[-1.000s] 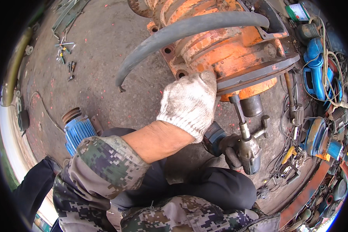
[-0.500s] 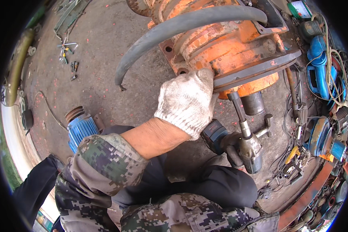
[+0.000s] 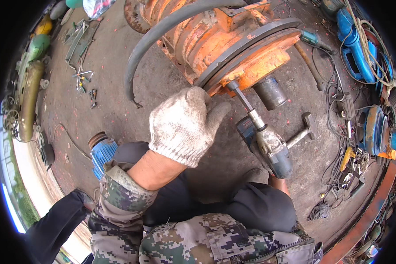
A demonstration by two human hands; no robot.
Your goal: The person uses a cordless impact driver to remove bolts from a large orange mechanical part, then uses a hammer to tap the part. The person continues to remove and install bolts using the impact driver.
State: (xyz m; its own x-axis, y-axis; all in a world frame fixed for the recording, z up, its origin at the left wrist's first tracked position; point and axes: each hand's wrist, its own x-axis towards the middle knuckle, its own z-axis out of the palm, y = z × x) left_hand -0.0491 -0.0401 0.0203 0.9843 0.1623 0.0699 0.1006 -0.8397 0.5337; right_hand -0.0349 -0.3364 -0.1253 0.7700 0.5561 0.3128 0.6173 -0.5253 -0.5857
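Note:
An orange, ribbed machine housing (image 3: 193,44) with a dark round flange (image 3: 251,40) lies ahead of me on the floor. My left hand (image 3: 180,123), in a white knit glove, is at the flange's left edge. Its fingers curl behind the rim, their tips hidden, while the thumb stretches out apart. A cordless impact wrench (image 3: 275,152) with a T-shaped side handle (image 3: 310,125) points up at the flange. Its long socket (image 3: 242,97) meets the orange cover near the lower rim. My right hand is hidden behind the tool, gripping it; only the forearm (image 3: 280,184) shows.
A dark shaft (image 3: 270,93) sticks out of the cover. A thick grey hose (image 3: 134,61) arches over the housing. Blue motors (image 3: 102,155) and cables (image 3: 332,119) lie around, with hand tools (image 3: 347,158) at right. Another person's leg (image 3: 57,220) is at lower left.
The view has shifted, so the machine sits farther left and higher. The socket now meets the cover farther along its lower left. My left thumb has spread away from the fingers.

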